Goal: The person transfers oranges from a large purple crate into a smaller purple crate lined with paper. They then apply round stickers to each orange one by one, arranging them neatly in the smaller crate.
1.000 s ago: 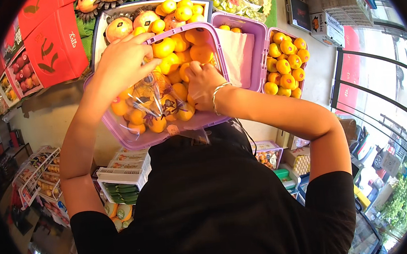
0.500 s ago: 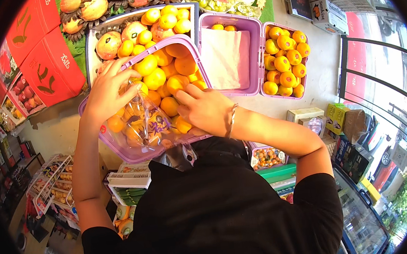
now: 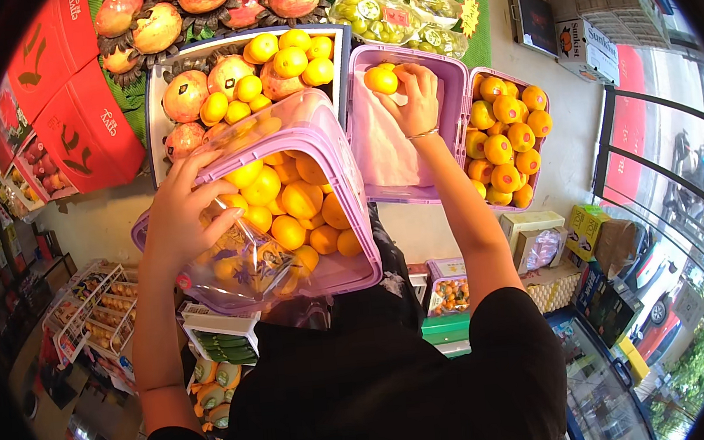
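Observation:
My left hand [image 3: 190, 208] is curled over the upper left rim of a tilted purple plastic tub [image 3: 358, 211]. The tub holds several orange mandarins [image 3: 287, 232]. A clear printed plastic bag [image 3: 248, 265] lies over the fruit by my left thumb. My right hand [image 3: 414, 103] is inside a second purple tub [image 3: 452, 158], with thumb and fingers around a mandarin [image 3: 380, 81]. Part of another mandarin [image 3: 388, 66] shows just behind it. Pinkish-white paper [image 3: 396, 146] lines this tub.
Right of the lined tub stands a crate of stickered oranges [image 3: 499, 149]. Behind are a box of pomegranates [image 3: 185, 97] with more mandarins, and packed green grapes [image 3: 373, 16]. Red cartons [image 3: 85, 133] stand left. Below sit a white crate [image 3: 220, 334] of green produce and a wire rack [image 3: 94, 310].
My right hand has gone from the mandarins in the tilted tub to the lined tub on the right, with a mandarin in it. The tilted tub has tipped and turned somewhat under my left hand.

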A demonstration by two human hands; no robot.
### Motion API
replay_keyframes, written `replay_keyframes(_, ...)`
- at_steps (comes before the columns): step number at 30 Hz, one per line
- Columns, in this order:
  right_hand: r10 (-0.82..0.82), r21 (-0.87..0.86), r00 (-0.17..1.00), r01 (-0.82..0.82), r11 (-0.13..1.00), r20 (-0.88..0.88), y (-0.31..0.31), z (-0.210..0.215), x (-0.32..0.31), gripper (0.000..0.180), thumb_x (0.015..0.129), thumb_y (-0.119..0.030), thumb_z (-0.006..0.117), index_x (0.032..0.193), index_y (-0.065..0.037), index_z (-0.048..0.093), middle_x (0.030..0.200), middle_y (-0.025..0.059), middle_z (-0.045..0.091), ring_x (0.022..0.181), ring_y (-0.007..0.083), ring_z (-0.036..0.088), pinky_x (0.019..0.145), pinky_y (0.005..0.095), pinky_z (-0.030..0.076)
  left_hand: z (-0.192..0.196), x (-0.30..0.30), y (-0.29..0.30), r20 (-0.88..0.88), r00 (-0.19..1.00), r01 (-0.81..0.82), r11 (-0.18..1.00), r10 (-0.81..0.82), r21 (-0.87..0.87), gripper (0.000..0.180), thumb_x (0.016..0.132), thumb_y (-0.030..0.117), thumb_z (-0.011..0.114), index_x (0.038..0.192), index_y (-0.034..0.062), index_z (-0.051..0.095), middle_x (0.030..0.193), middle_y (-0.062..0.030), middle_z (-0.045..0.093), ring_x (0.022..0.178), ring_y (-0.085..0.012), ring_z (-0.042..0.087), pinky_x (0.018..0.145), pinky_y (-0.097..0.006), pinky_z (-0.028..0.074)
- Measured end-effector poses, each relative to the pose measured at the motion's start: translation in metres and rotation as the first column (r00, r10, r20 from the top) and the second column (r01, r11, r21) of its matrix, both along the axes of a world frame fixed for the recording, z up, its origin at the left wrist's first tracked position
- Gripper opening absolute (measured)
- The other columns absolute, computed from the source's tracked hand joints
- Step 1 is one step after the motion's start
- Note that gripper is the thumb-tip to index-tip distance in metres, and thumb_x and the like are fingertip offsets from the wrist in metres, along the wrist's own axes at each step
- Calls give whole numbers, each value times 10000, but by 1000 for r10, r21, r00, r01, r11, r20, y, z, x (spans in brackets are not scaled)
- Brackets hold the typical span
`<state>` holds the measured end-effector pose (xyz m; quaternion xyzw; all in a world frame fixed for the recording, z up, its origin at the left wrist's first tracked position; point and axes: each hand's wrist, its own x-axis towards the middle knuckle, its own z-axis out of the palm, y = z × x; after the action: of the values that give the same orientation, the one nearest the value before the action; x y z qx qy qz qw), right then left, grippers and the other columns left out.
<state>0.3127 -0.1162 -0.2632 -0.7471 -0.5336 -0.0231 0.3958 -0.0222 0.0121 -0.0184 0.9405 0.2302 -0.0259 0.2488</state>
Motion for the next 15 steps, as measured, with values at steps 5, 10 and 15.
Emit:
replay_keyframes(5, -91, -84, 975, 110, 990, 202, 29, -92, 5, 510, 712, -321, 799, 1137, -119, 603, 1330, 132, 490, 1171, 361, 479, 962, 516, 366, -1, -4, -9, 37, 997, -72, 997, 73, -32, 289, 628, 196, 793, 863, 71, 681, 1223, -157, 574, 1087, -374, 559, 917, -450, 462)
replay_keyframes(10, -411, -152, 911, 401, 903, -36, 5, -114, 5, 540, 731, -282, 788, 1197, -115, 574, 1203, 173, 525, 1063, 361, 535, 882, 445, 439, -1, -8, -12, 20, 996, -87, 995, 88, -58, 291, 622, 141, 773, 885, 48, 691, 1257, -174, 564, 1137, -356, 548, 936, -412, 459)
replay_keyframes(15, -652, -330, 751, 594, 734, -100, -8, -119, 24, 462, 777, -211, 739, 1191, -121, 555, 1065, 137, 561, 939, 358, 591, 806, 458, 488, -2, -4, -7, 5, 995, -99, 993, 99, -70, 288, 627, 143, 775, 884, 46, 690, 1261, -171, 566, 1138, -355, 550, 937, -414, 458)
